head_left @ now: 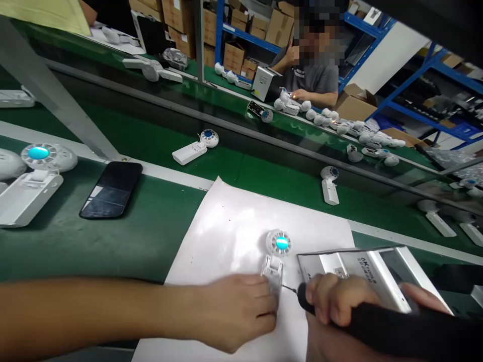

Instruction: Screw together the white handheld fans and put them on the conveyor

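Note:
A white device with a round vented head and a shiny blue disc (274, 265) lies on a white sheet (226, 236). My left hand (241, 309) is closed around its lower body, and the fingers cover part of it. From the right, my right hand (339, 296) grips a black electric screwdriver (392, 322). The screwdriver's thin bit points left and reaches the side of the device by my left fingertips. Whether the tip sits in a screw is too small to tell. Just behind my right hand stands a silver metal box with printed lettering (362, 266).
A black phone (112, 190) lies on the green bench at left, beside more white devices (32, 196). Past the sheet, similar devices (190, 151) rest on a green surface. Metal rails run across. A co-worker (315, 75) sits opposite, behind a row of white parts (339, 123).

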A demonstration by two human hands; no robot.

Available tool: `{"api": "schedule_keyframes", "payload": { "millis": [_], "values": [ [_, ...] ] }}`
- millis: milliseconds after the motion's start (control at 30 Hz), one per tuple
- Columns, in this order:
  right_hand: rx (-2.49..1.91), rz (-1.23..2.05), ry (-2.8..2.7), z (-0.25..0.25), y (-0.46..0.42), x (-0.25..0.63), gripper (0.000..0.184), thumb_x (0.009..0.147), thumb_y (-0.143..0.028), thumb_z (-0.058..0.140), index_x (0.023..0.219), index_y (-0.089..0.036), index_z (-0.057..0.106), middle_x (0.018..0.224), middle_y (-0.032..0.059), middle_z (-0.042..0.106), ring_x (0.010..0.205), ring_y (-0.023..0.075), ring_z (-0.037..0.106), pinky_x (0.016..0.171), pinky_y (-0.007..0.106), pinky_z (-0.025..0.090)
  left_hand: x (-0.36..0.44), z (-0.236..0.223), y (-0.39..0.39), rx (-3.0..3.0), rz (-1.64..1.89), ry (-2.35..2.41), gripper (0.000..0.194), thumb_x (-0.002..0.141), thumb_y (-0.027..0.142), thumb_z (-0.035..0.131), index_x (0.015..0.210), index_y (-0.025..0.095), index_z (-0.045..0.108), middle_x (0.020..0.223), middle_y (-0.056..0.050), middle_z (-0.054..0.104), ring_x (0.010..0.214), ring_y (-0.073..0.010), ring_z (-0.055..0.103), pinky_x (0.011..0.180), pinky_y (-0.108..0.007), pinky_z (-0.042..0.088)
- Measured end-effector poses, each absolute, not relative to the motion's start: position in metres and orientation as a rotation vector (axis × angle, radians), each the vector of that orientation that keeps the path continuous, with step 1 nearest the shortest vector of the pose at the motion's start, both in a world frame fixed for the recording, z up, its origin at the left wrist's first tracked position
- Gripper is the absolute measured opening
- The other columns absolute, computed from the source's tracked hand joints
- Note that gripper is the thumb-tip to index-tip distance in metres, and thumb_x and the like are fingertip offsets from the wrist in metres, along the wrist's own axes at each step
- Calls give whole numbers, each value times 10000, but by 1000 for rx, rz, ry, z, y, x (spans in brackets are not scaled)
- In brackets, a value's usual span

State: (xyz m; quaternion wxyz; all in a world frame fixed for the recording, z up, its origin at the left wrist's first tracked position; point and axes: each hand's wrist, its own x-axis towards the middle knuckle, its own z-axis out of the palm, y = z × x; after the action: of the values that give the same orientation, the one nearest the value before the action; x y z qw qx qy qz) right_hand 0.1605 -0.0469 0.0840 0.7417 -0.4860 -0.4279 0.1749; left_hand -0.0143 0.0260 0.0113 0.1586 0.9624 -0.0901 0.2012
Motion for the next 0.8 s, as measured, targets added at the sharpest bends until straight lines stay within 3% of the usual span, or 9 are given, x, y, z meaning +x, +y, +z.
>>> {"api": "schedule_keyframes", "payload": {
  "millis": [67, 133, 367, 567, 800],
  "values": [
    [-965, 349, -915, 85, -24, 139, 566, 953, -836, 393, 1200, -351, 548, 542, -114, 506, 362, 135, 357, 404, 296, 414, -17, 5, 14, 2722, 575, -241, 149, 1002, 282, 620, 957, 151, 672, 953, -84, 640, 908, -240, 577, 951, -387, 486],
    [-939, 392, -939, 81, -11, 131, 591, 939, -842, 424, 1271, -358, 490, 558, -129, 531, 358, 128, 354, 406, 291, 420, -16, 2, 10, 2719, 602, -216, 220, 1059, 323, 580, 955, 154, 674, 938, -73, 650, 934, -240, 594, 976, -391, 481],
    [-1004, 427, -951, 62, -3, 132, 606, 893, -830, 557, 1192, -313, 452, 545, -132, 514, 360, 120, 377, 401, 279, 416, -14, 1, 12, 2716, 672, -227, 209, 1052, 292, 600, 898, 172, 674, 869, -52, 670, 889, -231, 599, 936, -409, 479],
    [-1014, 456, -947, 54, 2, 121, 431, 930, -615, 650, 1154, -290, 477, 557, -126, 513, 385, 111, 390, 429, 269, 417, -14, 2, 10, 2688, 581, -233, 92, 960, 253, 650, 918, 173, 660, 919, -56, 676, 930, -233, 588, 930, -401, 475],
    [-1051, 406, -980, 42, 3, 114, 406, 963, -595, 593, 1193, -295, 444, 583, -129, 493, 408, 100, 383, 454, 266, 402, -14, 1, 11, 2689, 522, -238, 136, 918, 292, 719, 914, 185, 636, 952, -46, 671, 902, -227, 571, 937, -382, 469]
  ]
}}
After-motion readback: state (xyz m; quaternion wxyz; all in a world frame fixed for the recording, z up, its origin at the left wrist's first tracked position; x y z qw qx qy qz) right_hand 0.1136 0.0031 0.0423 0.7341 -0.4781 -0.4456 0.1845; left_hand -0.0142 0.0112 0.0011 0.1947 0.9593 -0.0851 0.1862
